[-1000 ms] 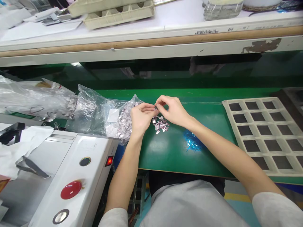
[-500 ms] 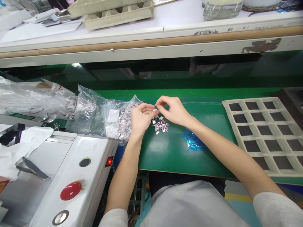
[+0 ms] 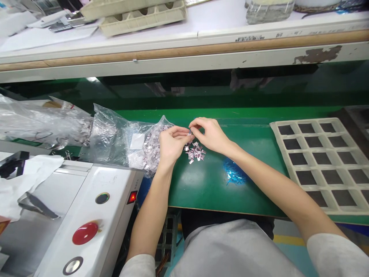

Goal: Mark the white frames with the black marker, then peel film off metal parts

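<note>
My left hand and my right hand meet at the fingertips above the green work surface. Pinched between them is a small shiny metal piece, too small to make out fully. Just below lies a loose pile of small, flat, silvery-pink metal pieces, partly covered by my left hand. Left of that hand, a clear plastic bag holds many similar pieces. A heap of thin blue shiny strips rests near my right forearm, which hides part of it.
On the right lies a pale compartment tray with dark cell bottoms. A white machine housing with a red button and a lit red switch stands at lower left. A shelf edge runs across the back, with stacked cream trays above it.
Almost nothing differs. Both hands keep the same pinch over the pile, and the whole view has shifted very slightly.
</note>
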The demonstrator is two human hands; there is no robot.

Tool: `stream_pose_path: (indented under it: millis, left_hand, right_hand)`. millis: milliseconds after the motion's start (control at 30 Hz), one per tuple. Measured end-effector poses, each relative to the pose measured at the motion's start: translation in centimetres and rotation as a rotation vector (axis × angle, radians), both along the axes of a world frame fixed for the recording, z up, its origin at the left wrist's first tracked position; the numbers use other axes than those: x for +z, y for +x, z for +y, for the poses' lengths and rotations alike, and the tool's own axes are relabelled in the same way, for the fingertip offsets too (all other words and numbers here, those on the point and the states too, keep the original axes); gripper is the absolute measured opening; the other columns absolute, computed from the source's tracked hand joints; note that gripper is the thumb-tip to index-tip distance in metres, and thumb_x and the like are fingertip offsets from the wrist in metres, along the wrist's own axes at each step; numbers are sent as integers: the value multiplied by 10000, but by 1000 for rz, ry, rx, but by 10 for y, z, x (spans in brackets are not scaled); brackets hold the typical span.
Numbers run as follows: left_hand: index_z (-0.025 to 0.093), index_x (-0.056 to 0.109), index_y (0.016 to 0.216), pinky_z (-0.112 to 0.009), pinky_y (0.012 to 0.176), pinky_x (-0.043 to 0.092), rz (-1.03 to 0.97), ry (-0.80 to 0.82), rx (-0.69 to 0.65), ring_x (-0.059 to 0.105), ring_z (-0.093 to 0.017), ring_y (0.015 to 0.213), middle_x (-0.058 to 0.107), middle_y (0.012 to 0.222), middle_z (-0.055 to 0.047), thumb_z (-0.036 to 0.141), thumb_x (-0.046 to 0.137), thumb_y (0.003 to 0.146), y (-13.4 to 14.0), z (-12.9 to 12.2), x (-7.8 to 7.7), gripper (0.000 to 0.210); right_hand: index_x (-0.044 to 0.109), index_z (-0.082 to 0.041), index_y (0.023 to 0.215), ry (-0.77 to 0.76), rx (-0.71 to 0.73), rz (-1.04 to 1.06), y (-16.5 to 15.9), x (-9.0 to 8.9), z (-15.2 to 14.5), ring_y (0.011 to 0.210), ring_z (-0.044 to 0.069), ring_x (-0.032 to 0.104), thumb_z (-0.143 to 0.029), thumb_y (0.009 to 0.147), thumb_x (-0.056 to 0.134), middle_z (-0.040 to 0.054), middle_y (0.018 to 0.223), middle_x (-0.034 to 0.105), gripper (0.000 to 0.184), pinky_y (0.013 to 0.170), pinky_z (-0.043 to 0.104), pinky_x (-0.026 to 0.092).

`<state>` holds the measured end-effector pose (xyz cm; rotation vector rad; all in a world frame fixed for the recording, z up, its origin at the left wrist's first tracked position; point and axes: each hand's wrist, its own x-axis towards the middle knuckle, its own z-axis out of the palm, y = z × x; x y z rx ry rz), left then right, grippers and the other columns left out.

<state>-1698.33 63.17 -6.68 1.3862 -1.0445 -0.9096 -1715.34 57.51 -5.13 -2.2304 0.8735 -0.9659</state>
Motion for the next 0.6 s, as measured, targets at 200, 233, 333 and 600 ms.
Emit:
stream_pose_path:
  millis: [200,233,333,600]
  left_hand:
    - [205,701,966,-357,728,681,46,11,-36,828,-249,755,811,800,-33,232,946,591,1,0,-4,448]
    - [216,672,997,-355,727,679,54,12,-43,832,-250,755,811,804,-26,218,939,592,1,0,-5,485]
    - [241,615,1050,-360,748,677,34,15,-68,840,-257,785,808,834,-13,213,948,603,2,1,-6,558]
    - [241,828,935,-486,1002,581,-692,-114,-205,725,-291,1013,778,1041,-68,258,885,811,8,2,-7,138]
  right_hand:
    - [754,-219,1179,128,144,-64,-6,5,-4,959,212,758,-109,931,631,35,1047,809,298,913,358,579]
    - [759,-222,1161,147,167,-47,-7,7,-4,917,205,750,-110,927,638,20,992,797,287,882,349,573]
    - [766,-220,1080,162,161,3,-9,9,-6,832,196,721,-116,936,634,-1,881,763,221,812,337,539]
    - [673,-217,836,211,46,192,-18,-5,-24,734,180,677,-7,811,700,-35,754,719,213,739,311,455]
